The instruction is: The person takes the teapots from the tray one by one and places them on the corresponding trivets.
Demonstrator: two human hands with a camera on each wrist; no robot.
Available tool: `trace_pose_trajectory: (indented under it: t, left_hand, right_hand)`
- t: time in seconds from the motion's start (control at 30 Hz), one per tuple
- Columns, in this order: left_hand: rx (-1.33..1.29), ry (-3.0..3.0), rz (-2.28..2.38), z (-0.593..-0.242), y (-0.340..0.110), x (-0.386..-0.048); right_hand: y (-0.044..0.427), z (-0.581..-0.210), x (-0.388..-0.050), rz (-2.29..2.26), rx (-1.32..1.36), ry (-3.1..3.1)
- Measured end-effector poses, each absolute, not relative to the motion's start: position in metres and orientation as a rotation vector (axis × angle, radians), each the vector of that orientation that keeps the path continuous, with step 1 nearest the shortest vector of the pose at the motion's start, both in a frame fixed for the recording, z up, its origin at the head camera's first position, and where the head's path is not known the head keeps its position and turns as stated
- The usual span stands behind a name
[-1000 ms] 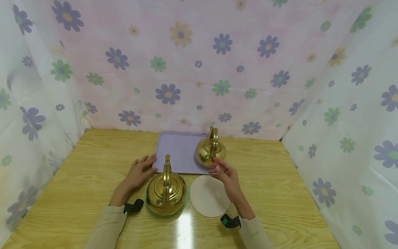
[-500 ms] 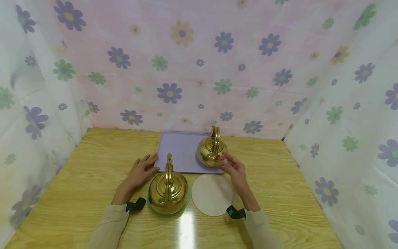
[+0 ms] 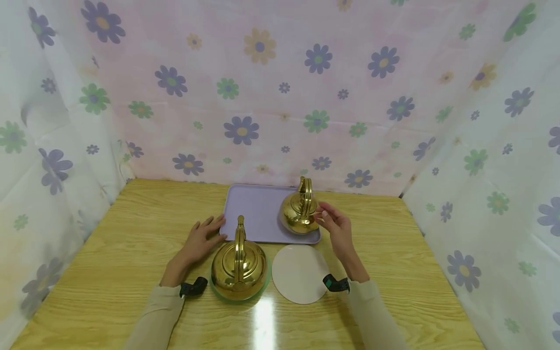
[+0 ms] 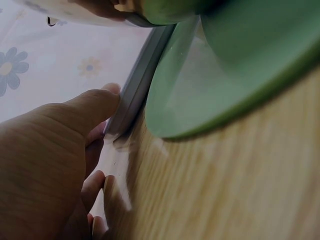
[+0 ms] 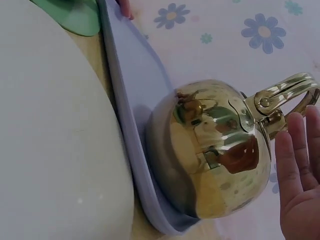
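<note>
Head camera: a rounded, gold-coloured, shiny metal kettle with an arched handle (image 3: 297, 216) stands upright at the right end of a lavender rectangular tray with a raised rim (image 3: 251, 209). The person's right grip, a bare hand (image 3: 338, 226), is at the kettle's right side; its fingers are extended, not closed round anything. Right wrist camera shows those fingers straight beside the arched handle, but whether the fingertips touch the metal I cannot tell.

The left grip, also bare (image 3: 201, 242), lies at the tray's left edge with fingers spread. Left wrist camera has its thumb against the tray's rim near the front corner.

A second, larger-looking gold-coloured metal kettle, also arch-handled (image 3: 238, 272), stands just in front of the tray's left part on a green round disc (image 4: 175, 110). To its right, a flat off-white round disc (image 3: 299, 273) lies on the yellowish wood-grain worktop (image 3: 148, 218). Both arms have beige sleeves (image 3: 374, 311) and a black wrist device (image 3: 194, 288). Pale cloth printed with purple, green and yellow flowers (image 3: 280, 73) hangs behind and at both sides.
</note>
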State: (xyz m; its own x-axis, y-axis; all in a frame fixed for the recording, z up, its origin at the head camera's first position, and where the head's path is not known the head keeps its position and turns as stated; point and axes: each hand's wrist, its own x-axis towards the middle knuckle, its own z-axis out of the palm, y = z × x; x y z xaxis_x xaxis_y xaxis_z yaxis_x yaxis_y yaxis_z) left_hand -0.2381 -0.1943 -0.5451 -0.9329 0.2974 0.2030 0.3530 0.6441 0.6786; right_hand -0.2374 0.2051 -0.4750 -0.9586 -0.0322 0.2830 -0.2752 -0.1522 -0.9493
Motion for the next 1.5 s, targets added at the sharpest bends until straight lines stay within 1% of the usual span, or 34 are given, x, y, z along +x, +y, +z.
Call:
trace_pose_trajectory:
  t: [0.2, 0.4, 0.63, 0.87, 1.17, 1.5]
  left_hand:
    - [-0.555, -2.776, -1.180, -0.547, -0.195, -0.238]
    - [-0.556, -2.765, -1.191, -0.546, -0.195, -0.238]
    - [-0.547, -2.786, -1.168, -0.547, -0.195, -0.239]
    - [-0.544, -2.791, -1.178, -0.543, -0.194, -0.237]
    - [-0.548, -2.783, -1.190, -0.541, -0.194, -0.236]
    - [-0.548, -2.766, -1.194, -0.540, -0.194, -0.235]
  right_hand:
    - [0.203, -0.464, -0.245, 2.384, 0.234, -1.956]
    - [0.199, -0.454, -0.250, 2.517, 0.213, -1.903]
    - [0.196, -0.456, -0.259, 2.608, 0.182, -1.841]
    - [0.192, -0.459, -0.265, 2.535, 0.200, -1.898]
    - [0.186, -0.453, -0.267, 2.473, 0.377, -2.008]
    - [0.175, -0.461, -0.272, 2.447, 0.279, -1.899]
